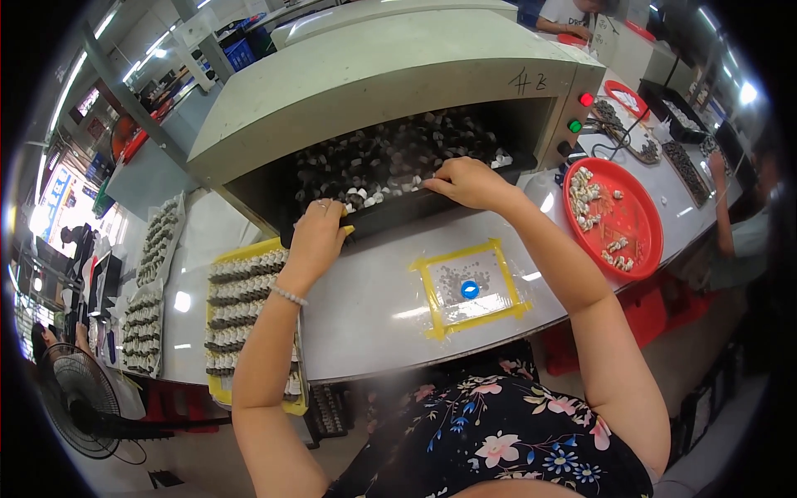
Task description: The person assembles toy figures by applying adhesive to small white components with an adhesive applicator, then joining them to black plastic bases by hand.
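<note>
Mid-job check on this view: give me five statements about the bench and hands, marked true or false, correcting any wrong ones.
1. The right hand is at the front edge of the black tray. True.
2. The left wrist is bare. False: a beaded bracelet sits around it, below the left hand.
3. The upper indicator light on the machine is green. False: the upper light is red; the lower light is green.
4. The round red tray holds small white pieces. True.
5. The yellow-taped rectangle lies left of the left hand. False: the yellow-taped rectangle lies to its right.
</note>
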A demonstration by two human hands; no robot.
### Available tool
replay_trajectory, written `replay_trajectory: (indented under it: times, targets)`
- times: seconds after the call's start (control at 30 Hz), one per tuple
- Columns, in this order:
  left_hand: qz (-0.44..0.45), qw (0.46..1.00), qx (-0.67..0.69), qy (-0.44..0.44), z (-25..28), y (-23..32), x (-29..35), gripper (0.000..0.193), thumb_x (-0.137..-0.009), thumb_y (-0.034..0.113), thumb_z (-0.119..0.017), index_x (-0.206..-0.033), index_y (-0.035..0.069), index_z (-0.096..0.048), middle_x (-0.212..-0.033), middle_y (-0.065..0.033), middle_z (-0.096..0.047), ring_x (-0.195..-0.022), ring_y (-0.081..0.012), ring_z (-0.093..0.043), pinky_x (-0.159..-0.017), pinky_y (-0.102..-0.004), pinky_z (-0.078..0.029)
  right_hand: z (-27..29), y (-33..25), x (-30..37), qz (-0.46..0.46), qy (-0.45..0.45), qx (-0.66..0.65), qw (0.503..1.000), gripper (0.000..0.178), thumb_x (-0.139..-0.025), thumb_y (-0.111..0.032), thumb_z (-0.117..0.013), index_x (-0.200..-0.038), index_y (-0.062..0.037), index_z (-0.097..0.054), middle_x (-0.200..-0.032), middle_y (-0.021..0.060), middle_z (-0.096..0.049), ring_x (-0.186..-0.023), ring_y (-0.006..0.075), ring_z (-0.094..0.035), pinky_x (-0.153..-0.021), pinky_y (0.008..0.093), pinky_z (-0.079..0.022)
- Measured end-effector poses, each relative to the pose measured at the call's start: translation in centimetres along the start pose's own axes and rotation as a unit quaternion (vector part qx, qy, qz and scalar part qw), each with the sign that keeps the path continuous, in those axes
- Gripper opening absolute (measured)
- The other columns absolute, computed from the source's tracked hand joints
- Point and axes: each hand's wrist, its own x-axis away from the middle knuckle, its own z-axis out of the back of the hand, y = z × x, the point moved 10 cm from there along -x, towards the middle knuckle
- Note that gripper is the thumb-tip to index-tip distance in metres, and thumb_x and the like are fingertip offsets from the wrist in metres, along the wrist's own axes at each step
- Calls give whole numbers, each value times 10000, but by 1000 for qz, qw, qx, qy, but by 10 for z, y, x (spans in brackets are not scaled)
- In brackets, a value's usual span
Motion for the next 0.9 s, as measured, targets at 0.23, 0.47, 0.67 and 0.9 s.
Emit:
replay_trajectory:
  times: [0.23,0.47,0.67,0.9]
  targets:
    - [168,974,137,-71,-8,-65,-50,499,-801,376,-640,-1081,-30,-561,-1068,-217,-573,-1013,-341,-549,-846,-382,-449,4,-2,-62,-39,-58,24,997,385,-838,-341,-565,-1107,-69,-607,-1073,196,-607,-1023,345,-568,-874,413,-447]
    - [108,986,79,-102,-108,-107,-128,805,-817,610,-496,-1394,67,-356,-1449,-231,-285,-1387,-344,-169,-1129,-449,-95,-28,23,-145,105,174,148,968,586,-763,-528,-585,-1153,-90,-601,-1072,205,-623,-1102,306,-543,-979,399,-377]
    - [72,962,115,-235,-127,-79,-130,724,-737,540,-540,-1339,145,-460,-1270,-188,-532,-1190,-333,-483,-1022,-395,-332,-90,25,-130,-65,-220,118,966,601,-767,-440,-586,-1235,-69,-524,-1184,193,-573,-1092,307,-553,-946,406,-415]
    - [82,963,163,-199,-59,-31,-90,932,-663,579,-644,-1316,-48,-423,-988,-219,-646,-986,-292,-609,-870,-333,-457,-3,39,-78,-90,-166,93,978,713,-815,-613,-464,-1326,-116,-459,-1317,171,-488,-1223,307,-450,-1007,380,-362]
